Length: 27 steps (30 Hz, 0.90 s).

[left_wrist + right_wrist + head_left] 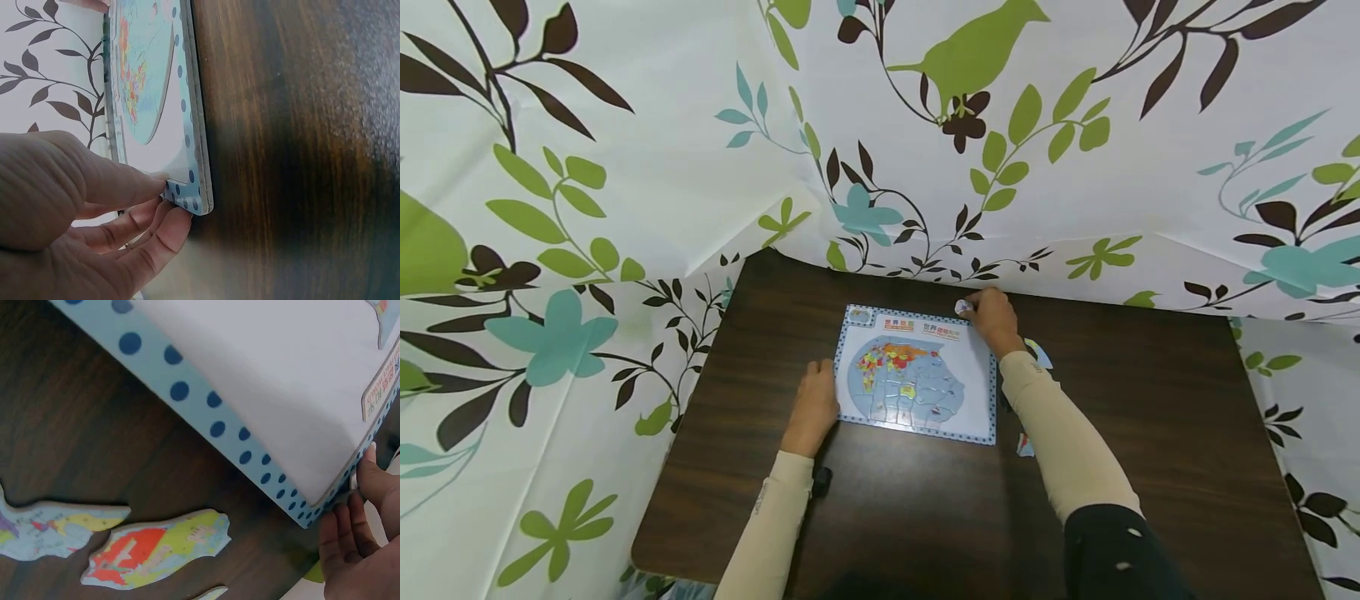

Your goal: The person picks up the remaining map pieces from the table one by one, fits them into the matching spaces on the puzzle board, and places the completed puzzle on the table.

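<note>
A world map puzzle board with a dotted blue border lies on the table, its oval map partly filled and its right part bare white. At the left edge, my left hand pinches the border, thumb on top and fingertips against the side in the left wrist view. Beyond the top right corner, my right hand holds a small pale puzzle piece between thumb and fingers. In the right wrist view that hand is beside the board's corner and mostly hides the piece.
Right of the board lie loose map pieces, among them a red and yellow one and a pale blue one. The right forearm passes over some of them. A leaf-patterned cloth rises along the back of the dark wooden table.
</note>
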Each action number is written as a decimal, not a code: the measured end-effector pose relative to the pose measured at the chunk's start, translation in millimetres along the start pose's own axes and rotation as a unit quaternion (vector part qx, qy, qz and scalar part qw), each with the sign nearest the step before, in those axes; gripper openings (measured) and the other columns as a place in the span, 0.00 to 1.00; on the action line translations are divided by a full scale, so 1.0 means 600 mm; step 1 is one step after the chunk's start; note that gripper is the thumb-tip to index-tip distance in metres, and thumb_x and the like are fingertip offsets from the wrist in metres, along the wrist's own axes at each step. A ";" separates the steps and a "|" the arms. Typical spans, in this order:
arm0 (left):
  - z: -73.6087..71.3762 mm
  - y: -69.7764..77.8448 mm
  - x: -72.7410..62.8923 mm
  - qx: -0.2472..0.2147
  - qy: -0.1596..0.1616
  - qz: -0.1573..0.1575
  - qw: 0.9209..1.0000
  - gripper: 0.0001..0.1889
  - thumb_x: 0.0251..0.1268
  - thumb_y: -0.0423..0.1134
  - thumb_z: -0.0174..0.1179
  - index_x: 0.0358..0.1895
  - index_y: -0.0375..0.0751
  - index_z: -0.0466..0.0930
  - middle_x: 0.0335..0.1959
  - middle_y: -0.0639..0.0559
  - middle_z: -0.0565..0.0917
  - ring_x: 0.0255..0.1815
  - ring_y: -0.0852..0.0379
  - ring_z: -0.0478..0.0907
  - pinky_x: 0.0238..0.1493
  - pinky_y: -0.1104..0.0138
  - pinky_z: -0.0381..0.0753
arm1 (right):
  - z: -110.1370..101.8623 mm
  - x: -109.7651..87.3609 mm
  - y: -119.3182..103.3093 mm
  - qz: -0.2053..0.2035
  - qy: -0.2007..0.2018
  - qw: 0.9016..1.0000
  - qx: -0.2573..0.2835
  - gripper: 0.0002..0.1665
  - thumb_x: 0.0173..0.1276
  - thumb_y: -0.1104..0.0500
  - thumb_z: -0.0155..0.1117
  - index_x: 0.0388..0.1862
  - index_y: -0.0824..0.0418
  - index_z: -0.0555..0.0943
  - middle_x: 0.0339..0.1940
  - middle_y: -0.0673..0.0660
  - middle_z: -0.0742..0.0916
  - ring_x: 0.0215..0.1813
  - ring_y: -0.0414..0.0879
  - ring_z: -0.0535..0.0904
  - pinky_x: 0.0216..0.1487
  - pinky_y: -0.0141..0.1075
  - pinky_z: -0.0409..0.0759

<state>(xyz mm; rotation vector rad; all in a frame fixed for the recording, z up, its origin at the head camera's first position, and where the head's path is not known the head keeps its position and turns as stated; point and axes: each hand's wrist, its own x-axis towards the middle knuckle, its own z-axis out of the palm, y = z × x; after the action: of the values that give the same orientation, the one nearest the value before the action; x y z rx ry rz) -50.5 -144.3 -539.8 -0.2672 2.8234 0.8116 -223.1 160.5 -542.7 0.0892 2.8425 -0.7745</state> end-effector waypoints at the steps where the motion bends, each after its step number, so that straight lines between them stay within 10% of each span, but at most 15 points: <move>1: 0.000 0.000 0.001 0.000 -0.003 -0.002 1.000 0.24 0.67 0.18 0.59 0.66 0.27 0.73 0.58 0.29 0.77 0.55 0.32 0.81 0.57 0.41 0.83 | 0.001 0.000 0.001 -0.002 0.005 1.000 -0.001 0.23 0.72 0.58 0.75 0.63 0.64 0.87 0.63 0.65 0.89 0.65 0.64 0.84 0.65 0.59 0.81; 27: 0.003 0.001 -0.003 0.004 -0.011 -0.019 1.000 0.25 0.70 0.19 0.59 0.69 0.29 0.71 0.60 0.29 0.75 0.56 0.32 0.80 0.58 0.42 0.83 | -0.024 -0.011 0.009 -0.028 0.054 0.992 0.113 0.13 0.72 0.69 0.71 0.54 0.68 0.88 0.49 0.67 0.89 0.51 0.58 0.84 0.55 0.49 0.81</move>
<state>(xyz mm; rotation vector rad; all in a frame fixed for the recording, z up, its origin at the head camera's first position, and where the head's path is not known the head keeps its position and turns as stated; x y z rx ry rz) -48.8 -142.7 -540.5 -0.3077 2.7917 0.7906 -218.3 172.6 -531.8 0.0865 2.8556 -1.1333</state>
